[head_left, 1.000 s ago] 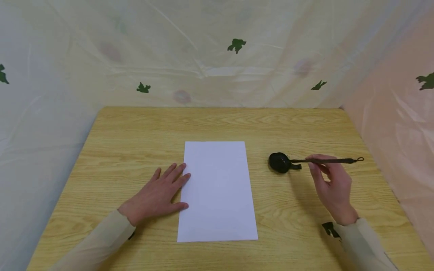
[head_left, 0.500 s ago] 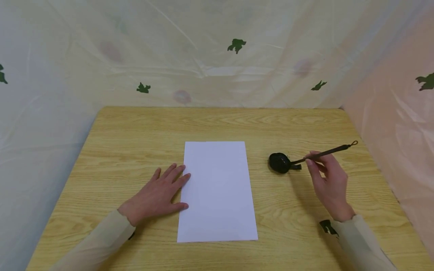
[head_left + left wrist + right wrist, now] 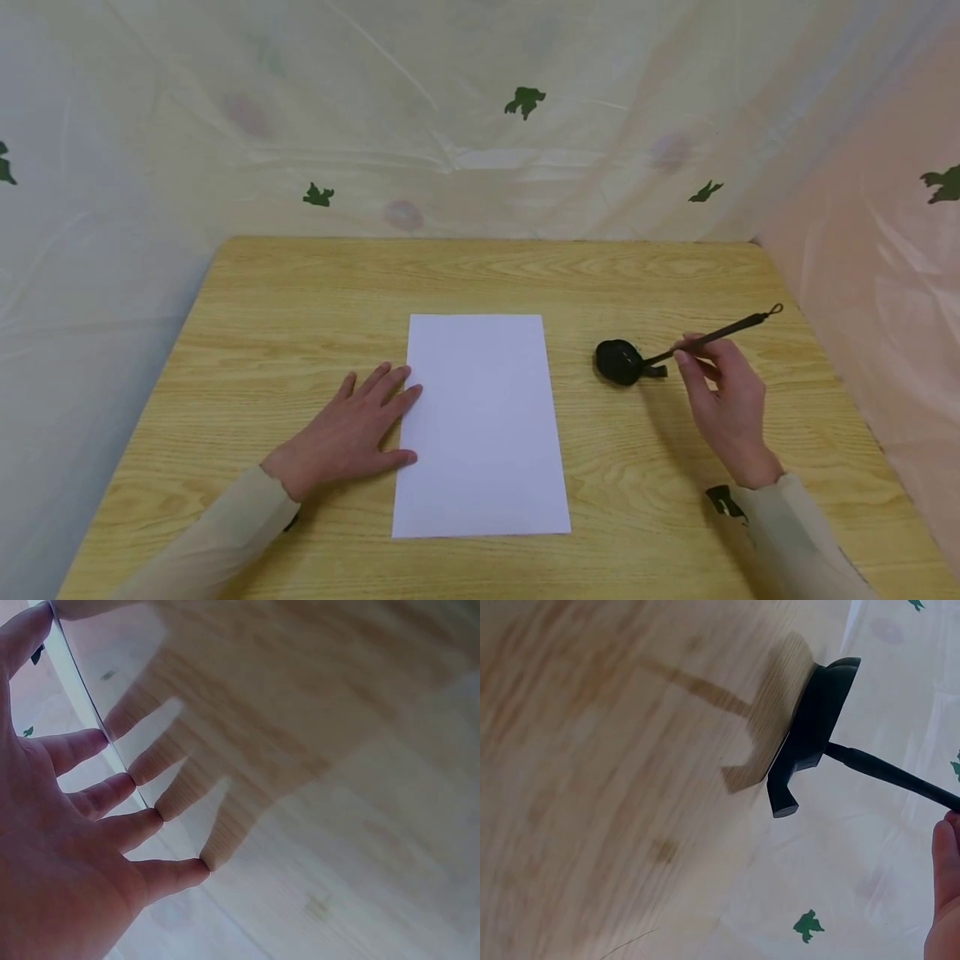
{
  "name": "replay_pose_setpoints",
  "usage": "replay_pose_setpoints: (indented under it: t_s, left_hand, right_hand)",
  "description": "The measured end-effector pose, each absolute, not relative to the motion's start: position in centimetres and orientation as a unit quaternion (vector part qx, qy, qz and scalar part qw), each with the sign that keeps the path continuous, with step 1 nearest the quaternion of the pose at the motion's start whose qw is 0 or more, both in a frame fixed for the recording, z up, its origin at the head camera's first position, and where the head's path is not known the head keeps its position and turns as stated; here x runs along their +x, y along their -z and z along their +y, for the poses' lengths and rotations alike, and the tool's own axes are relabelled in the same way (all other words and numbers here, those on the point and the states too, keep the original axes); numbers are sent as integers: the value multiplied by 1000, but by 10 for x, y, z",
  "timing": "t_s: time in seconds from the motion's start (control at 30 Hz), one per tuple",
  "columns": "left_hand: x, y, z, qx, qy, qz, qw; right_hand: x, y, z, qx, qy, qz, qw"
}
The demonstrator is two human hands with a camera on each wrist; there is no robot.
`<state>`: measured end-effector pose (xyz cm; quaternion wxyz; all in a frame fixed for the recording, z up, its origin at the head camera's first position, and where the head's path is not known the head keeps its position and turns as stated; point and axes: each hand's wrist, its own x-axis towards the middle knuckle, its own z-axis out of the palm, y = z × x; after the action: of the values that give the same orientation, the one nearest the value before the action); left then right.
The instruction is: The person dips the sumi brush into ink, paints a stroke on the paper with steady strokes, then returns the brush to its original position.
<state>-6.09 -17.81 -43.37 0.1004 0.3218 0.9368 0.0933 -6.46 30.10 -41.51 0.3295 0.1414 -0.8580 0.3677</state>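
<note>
A white sheet of paper (image 3: 480, 425) lies upright in the middle of the wooden table. My left hand (image 3: 348, 435) is spread flat at its left side, with the thumb and some fingertips over the paper's edge. In the left wrist view the straight fingers of the left hand (image 3: 82, 817) touch the surface. On the right sits a small black ink dish (image 3: 618, 362) with a short stubby handle. My right hand (image 3: 723, 400) pinches a calligraphy brush (image 3: 731, 327) by its dark shaft, loop end raised. The brush's lower end (image 3: 840, 752) is hidden inside the dish.
The wood-grain table (image 3: 315, 283) has rounded far corners. Pale draped sheeting (image 3: 420, 108) with green leaf-like patches hangs behind it and along both sides. Pale sleeves (image 3: 213, 533) cover both forearms.
The brush has tilted from nearly level to a steeper slant, its loop end rising. My right hand has shifted slightly left. The left hand, paper and dish stay in place.
</note>
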Motion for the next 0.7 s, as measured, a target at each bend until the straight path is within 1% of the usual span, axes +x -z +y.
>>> replay_pose_setpoints:
  t_s: [0.2, 0.37, 0.5, 0.7]
  left_hand:
    - [-61, 434, -178, 323, -93, 937, 97]
    - [-61, 434, -178, 326, -91, 936, 95]
    - [-62, 434, -179, 327, -94, 936, 94]
    - [-61, 434, -179, 326, -96, 936, 95]
  right_hand:
    - [-64, 412, 301, 135, -367, -857, 335]
    - [-66, 409, 302, 107, -379, -849, 353]
    - [-71, 408, 302, 87, -456, -808, 363]
    - [-77, 403, 297, 60, -647, -679, 342]
